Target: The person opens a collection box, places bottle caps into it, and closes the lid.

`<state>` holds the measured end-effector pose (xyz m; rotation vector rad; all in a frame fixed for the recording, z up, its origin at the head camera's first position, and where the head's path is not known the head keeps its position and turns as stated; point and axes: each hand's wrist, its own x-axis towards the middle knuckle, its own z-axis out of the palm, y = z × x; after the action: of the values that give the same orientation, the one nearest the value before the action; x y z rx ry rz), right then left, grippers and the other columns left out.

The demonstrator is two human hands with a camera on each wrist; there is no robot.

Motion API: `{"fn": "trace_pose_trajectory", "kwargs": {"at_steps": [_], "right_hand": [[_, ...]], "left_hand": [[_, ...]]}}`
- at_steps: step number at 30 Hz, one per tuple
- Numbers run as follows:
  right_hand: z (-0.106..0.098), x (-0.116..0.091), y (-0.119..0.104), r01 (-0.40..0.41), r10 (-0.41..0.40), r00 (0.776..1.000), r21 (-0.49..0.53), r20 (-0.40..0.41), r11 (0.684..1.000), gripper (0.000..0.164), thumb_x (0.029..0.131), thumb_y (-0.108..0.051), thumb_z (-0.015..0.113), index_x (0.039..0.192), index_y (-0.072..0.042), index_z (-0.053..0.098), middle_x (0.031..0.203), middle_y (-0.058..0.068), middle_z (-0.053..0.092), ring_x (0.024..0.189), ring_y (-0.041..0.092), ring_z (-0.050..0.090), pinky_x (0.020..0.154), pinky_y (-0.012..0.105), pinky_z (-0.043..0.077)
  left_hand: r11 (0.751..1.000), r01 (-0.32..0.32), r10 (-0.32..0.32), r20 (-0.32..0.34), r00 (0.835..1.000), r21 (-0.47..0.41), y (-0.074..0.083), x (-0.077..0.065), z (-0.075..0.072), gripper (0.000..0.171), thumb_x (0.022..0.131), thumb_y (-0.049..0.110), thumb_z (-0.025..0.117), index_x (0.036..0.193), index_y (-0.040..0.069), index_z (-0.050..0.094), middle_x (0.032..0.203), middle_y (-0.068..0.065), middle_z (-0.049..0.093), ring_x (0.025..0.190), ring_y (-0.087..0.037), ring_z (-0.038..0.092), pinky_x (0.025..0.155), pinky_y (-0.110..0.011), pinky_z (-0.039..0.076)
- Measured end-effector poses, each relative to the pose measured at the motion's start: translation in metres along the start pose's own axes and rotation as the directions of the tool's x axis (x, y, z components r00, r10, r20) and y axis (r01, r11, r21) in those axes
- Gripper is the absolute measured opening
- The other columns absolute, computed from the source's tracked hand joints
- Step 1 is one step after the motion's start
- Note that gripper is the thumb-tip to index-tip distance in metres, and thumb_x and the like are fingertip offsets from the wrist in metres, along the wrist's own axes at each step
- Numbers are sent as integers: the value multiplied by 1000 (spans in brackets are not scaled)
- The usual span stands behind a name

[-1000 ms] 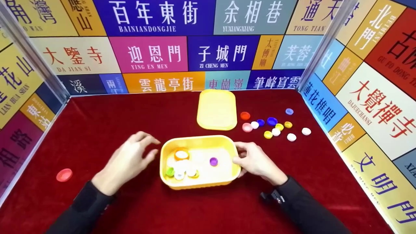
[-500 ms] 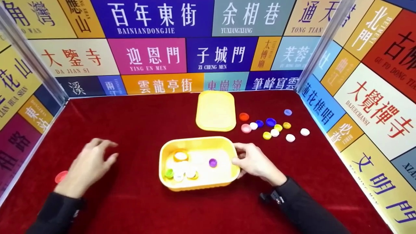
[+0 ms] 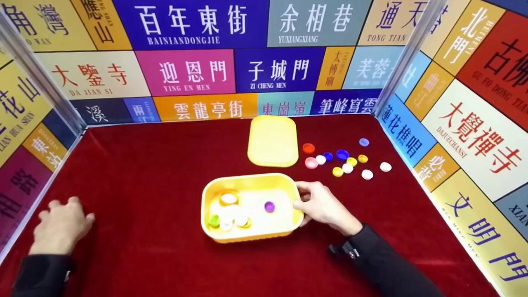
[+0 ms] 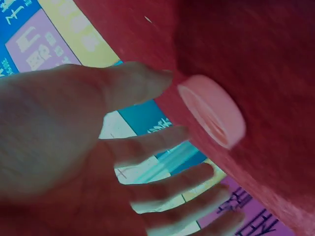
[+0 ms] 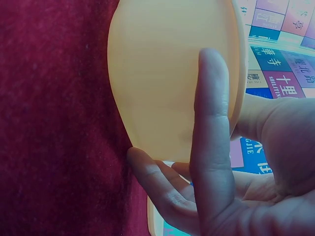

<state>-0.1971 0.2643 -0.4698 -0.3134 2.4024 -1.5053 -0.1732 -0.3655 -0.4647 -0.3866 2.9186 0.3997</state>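
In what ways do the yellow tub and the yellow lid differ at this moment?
The yellow tub has raised walls; the yellow lid looks flat. Small caps lie in the tub; none lie on the lid. The right hand grips the tub; no hand touches the lid. Both are yellow with rounded corners.

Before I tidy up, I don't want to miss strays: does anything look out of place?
Yes: a pink cap near the left hand lies alone, well away from the loose caps beside the yellow lid.
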Motion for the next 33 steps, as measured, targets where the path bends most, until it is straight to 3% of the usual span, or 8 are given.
{"fn": "trace_pose_trajectory", "kwargs": {"at_steps": [3, 7, 10, 14, 19, 26, 30, 33], "right_hand": [[0, -1, -1, 0, 0, 1000, 0, 1, 1000, 60, 101, -2, 72, 161, -5, 67, 123, 27, 84, 85, 33, 87, 63, 48, 72], [1, -1, 1, -6, 6, 1000, 10, 9, 1000, 59, 102, -2, 72, 161, -5, 67, 123, 27, 84, 86, 33, 87, 64, 49, 72], [1, -1, 2, -7, 7, 1000, 14, 11, 1000, 58, 102, -2, 72, 160, -4, 67, 123, 27, 84, 87, 33, 87, 64, 48, 72], [0, 0, 1, -3, 3, 1000, 14, 12, 1000, 58, 103, -1, 72, 160, -5, 68, 124, 28, 83, 87, 33, 87, 63, 47, 72], [0, 0, 0, -1, 1, 1000, 10, 7, 1000, 59, 102, -1, 72, 161, -5, 67, 125, 28, 83, 86, 34, 87, 63, 47, 72], [0, 1, 0, 0, 0, 1000, 12, 14, 1000, 61, 101, -1, 72, 161, -4, 67, 124, 28, 83, 86, 35, 88, 63, 48, 72], [1, 1, 1, 1, -1, 1000, 10, 9, 1000, 60, 101, -1, 72, 161, -5, 67, 125, 28, 83, 86, 35, 87, 63, 48, 72], [0, 1, 0, 1, -1, 1000, 8, 4, 1000, 61, 101, -1, 72, 161, -5, 67, 127, 27, 83, 87, 35, 87, 63, 49, 72]], "left_hand": [[1000, 29, -29, 72, 997, 2, -4, 5, -2, 63, 111, 24, 66, 146, -22, 42, 139, -65, 35, 129, -87, 44, 95, -86, 53], [1000, 23, -25, 118, 993, 21, -4, 6, -4, 64, 110, 25, 70, 142, -25, 46, 137, -67, 39, 127, -84, 50, 100, -84, 54], [999, -1, -5, 148, 989, 40, -1, 6, -5, 64, 108, 25, 72, 137, -26, 48, 135, -67, 43, 124, -82, 56, 100, -82, 57], [997, -64, 57, 155, 986, 42, 2, 5, -7, 44, 104, 17, 75, 120, -21, 57, 123, -60, 56, 116, -76, 65, 96, -78, 60], [990, -139, 134, 115, 984, 38, 4, 4, -9, 26, 98, 12, 76, 101, -11, 64, 112, -55, 64, 106, -73, 69, 92, -77, 60], [973, -230, 230, -20, 973, -3, 15, 2, -8, 25, 94, 9, 79, 99, -10, 64, 102, -47, 64, 100, -71, 66, 89, -78, 58], [953, -303, 297, -134, 945, -25, 34, -1, -6, 24, 92, 6, 78, 101, -11, 63, 99, -41, 62, 96, -65, 64, 87, -78, 56], [932, -360, 345, -214, 914, -34, 52, -3, -3, 23, 92, 5, 76, 104, -10, 63, 100, -38, 62, 93, -61, 65, 84, -77, 57]]}}
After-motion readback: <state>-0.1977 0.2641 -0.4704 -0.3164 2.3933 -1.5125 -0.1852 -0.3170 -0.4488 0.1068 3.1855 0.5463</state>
